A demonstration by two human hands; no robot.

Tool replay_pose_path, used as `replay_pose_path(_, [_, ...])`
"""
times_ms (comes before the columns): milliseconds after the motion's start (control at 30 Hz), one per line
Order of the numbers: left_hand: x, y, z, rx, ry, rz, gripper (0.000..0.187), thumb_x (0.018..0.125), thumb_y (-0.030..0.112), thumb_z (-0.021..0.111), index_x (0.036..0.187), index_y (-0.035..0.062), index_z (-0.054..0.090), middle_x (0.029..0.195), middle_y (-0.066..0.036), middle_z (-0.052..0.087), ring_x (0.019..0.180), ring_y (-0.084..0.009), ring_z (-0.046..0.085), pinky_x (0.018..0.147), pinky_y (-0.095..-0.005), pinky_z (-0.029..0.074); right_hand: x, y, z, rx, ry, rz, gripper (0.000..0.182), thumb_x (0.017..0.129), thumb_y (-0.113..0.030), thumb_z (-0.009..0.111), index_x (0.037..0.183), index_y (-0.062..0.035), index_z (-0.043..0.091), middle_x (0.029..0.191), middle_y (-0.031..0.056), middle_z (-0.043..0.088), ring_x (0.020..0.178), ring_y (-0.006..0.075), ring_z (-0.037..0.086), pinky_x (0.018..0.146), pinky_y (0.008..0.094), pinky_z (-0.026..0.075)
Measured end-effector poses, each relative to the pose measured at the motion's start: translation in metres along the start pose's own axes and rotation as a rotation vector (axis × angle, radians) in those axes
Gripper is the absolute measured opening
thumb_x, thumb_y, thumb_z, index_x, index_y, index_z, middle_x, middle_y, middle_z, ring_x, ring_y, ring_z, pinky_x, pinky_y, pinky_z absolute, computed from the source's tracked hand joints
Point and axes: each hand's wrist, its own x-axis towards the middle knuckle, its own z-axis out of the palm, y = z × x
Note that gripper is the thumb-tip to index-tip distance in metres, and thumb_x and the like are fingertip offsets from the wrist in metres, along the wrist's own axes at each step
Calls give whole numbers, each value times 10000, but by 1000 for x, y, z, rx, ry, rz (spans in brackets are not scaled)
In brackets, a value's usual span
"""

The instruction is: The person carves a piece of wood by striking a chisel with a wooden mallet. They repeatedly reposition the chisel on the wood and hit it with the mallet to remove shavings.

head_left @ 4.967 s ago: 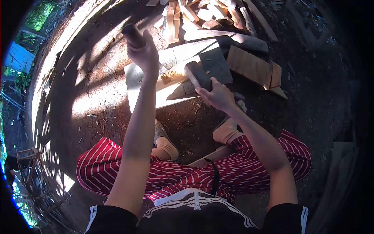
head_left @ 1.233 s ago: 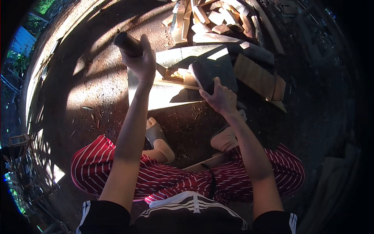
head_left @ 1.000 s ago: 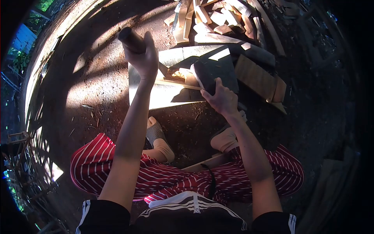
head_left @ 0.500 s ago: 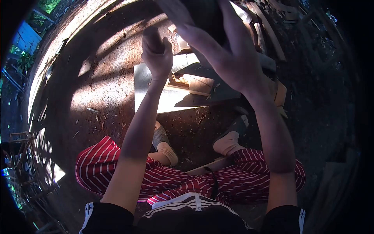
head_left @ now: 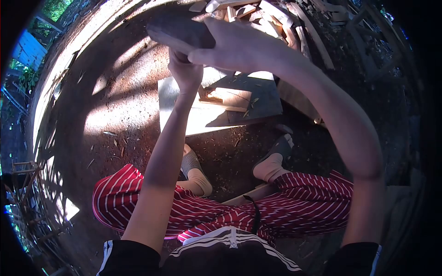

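Note:
My left hand [head_left: 185,76] is closed around a tool handle [head_left: 183,57], whose top end barely shows and whose lower part is hidden. My right hand [head_left: 235,46] grips a dark, thick wooden block [head_left: 184,33] by its right end. The block lies across the top of my left fist, over the handle. Beyond my feet, a short wooden workpiece [head_left: 236,99] with a cut notch and pale chips rests on a flat board [head_left: 262,103], partly in sunlight.
Several wood offcuts [head_left: 276,18] are piled at the far side. Another plank [head_left: 301,100] lies right of the board. My sandalled feet [head_left: 195,172] are close to the board's near edge. Small leaves and chips litter the dirt ground [head_left: 119,115].
My right hand has swung left and down with the dark block, bringing it over the handle in my left hand. My left hand has stayed nearly still.

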Motion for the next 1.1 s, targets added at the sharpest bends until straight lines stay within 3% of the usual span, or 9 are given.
replay_pose_path(100, [6, 1, 9, 115, 83, 19, 395, 792, 137, 681, 1126, -6, 526, 891, -163, 678, 798, -248, 694, 715, -357, 542, 11, -16, -39, -49, -179, 165, 646, 827, -511, 600, 1172, 35, 571, 820, 135, 653, 755, 218, 662, 705, 368, 527])
replay_pose_path(233, [5, 11, 7, 112, -114, -348, 525, 783, 183, 699, 1217, -36, 501, 1037, -159, 619, 961, -271, 626, 886, -362, 475, 1, -61, -129, 807, -308, 151, 346, 887, -328, 553, 929, 15, 533, 693, 72, 580, 543, 186, 554, 558, 329, 482])
replay_pose_path(433, [6, 15, 16, 54, -143, -260, 526, 789, 225, 700, 1203, -37, 508, 1019, -176, 638, 962, -279, 636, 874, -365, 480, 1, -32, -75, 41, -323, 270, 725, 886, -460, 534, 1197, 192, 465, 988, 281, 644, 898, 317, 649, 782, 362, 514])
replay_pose_path(567, [4, 18, 15, 85, -145, -281, 493, 789, 167, 658, 1208, -44, 507, 1047, -205, 640, 960, -287, 642, 877, -366, 480, -19, -20, -106, 1106, -283, -31, 523, 895, -412, 538, 1025, 94, 558, 854, 179, 649, 759, 245, 627, 688, 350, 490])
replay_pose_path(633, [6, 13, 7, 59, -196, -277, 470, 787, 148, 658, 1185, -53, 510, 1031, -192, 642, 954, -272, 644, 877, -357, 483, -31, -11, -12, -313, 336, -133, 529, 891, -430, 532, 1007, 87, 549, 794, 149, 639, 693, 254, 613, 675, 364, 483])
replay_pose_path(700, [9, 4, 20, 19, -19, 90, 259, 779, 93, 661, 988, 21, 526, 764, -133, 646, 697, -241, 684, 636, -342, 532, 8, 38, -10, -258, 407, -129, 568, 879, -464, 539, 1011, 88, 535, 777, 147, 624, 659, 270, 594, 652, 383, 475])
replay_pose_path(767, [3, 17, 12, 78, -74, -162, 380, 789, 113, 655, 1109, -43, 523, 986, -150, 623, 947, -234, 631, 841, -319, 483, -8, -18, -101, 365, -463, 57, 594, 870, -481, 554, 1027, 91, 517, 805, 166, 614, 696, 254, 593, 649, 370, 472])
replay_pose_path(833, [1, 13, 12, 52, -108, -325, 400, 777, 141, 676, 1102, -35, 522, 984, -162, 611, 938, -245, 624, 832, -338, 478, -35, -47, -66, 286, 275, 101, 563, 875, -485, 563, 1005, 60, 501, 810, 134, 602, 722, 198, 587, 622, 311, 460])
replay_pose_path(1100, [5, -2, 19, 48, -34, -4, 307, 773, 110, 697, 1020, 4, 550, 856, -114, 668, 740, -200, 663, 721, -310, 514, -56, 15, -7, 303, -61, 323, 687, 811, -527, 598, 1175, 47, 500, 872, 182, 648, 756, 280, 652, 743, 385, 511])
